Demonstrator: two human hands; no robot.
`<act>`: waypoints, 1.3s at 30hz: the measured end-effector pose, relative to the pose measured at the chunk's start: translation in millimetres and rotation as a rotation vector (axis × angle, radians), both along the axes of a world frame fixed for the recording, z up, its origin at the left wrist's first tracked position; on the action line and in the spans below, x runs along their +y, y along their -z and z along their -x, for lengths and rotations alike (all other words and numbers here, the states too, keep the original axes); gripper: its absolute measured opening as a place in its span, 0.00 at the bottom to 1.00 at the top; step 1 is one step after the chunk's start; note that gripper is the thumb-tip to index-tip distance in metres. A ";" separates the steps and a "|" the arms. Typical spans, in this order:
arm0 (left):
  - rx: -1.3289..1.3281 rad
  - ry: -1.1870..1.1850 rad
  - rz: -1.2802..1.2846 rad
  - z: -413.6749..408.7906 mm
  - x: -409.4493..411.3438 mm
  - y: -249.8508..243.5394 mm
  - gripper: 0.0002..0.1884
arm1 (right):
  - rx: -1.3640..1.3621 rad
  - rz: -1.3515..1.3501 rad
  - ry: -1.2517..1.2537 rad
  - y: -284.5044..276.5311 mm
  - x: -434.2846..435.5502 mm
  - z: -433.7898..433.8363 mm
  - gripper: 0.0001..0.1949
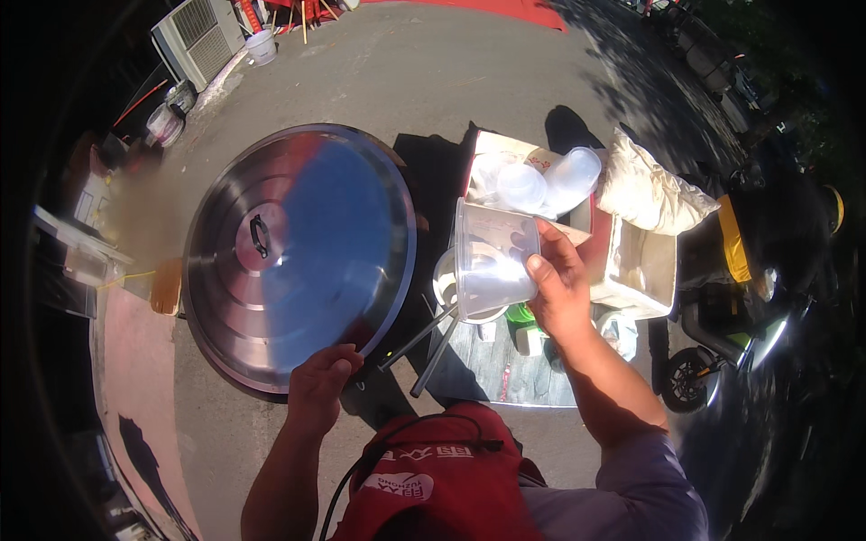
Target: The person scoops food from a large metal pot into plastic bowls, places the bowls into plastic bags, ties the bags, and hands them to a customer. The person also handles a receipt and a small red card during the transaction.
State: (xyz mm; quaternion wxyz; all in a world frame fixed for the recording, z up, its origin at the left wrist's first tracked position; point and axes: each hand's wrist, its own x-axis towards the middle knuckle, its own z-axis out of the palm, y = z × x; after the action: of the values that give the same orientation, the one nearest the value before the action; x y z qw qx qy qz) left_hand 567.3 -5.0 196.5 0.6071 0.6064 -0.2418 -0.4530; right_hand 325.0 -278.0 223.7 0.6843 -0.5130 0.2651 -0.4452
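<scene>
In my right hand (558,284) is a clear plastic cup (499,260), gripped near its base, its rim turned to the left. My left hand (325,382) is at the lower right edge of a large round metal lid (338,243) with a black handle; thumb and fingers are close together, and whether they grip the edge cannot be told. Behind the cup lies a white round container (444,277) with two long dark handles (433,358) beside it. A cardboard box (484,145) beyond holds stacked clear plastic cups (574,177).
A small table (534,385) carries the container, green items and a white box (643,284). A stuffed cloth bag (649,186) rests by the boxes. On the right stands a scooter (690,379). Buckets (260,47) and an air-conditioner unit (199,40) are far left.
</scene>
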 end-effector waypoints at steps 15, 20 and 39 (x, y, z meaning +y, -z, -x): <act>0.337 0.167 0.143 55.0 -26.1 -80.0 0.15 | 0.051 0.221 0.068 -26.2 147.5 19.2 0.45; 0.121 0.229 0.079 82.5 -51.9 -73.2 0.14 | 0.317 0.216 -0.032 -19.2 117.1 50.6 0.60; -0.764 -0.344 -0.062 128.9 -182.6 -23.7 0.18 | 0.354 0.003 -0.075 80.0 -40.5 84.5 0.57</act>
State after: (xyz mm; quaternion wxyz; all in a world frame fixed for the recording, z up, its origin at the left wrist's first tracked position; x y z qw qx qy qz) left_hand 438.4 -187.6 220.2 0.5218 0.7805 -0.3311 -0.0946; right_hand 240.5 -318.5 143.6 0.6423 -0.5940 0.3612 -0.3228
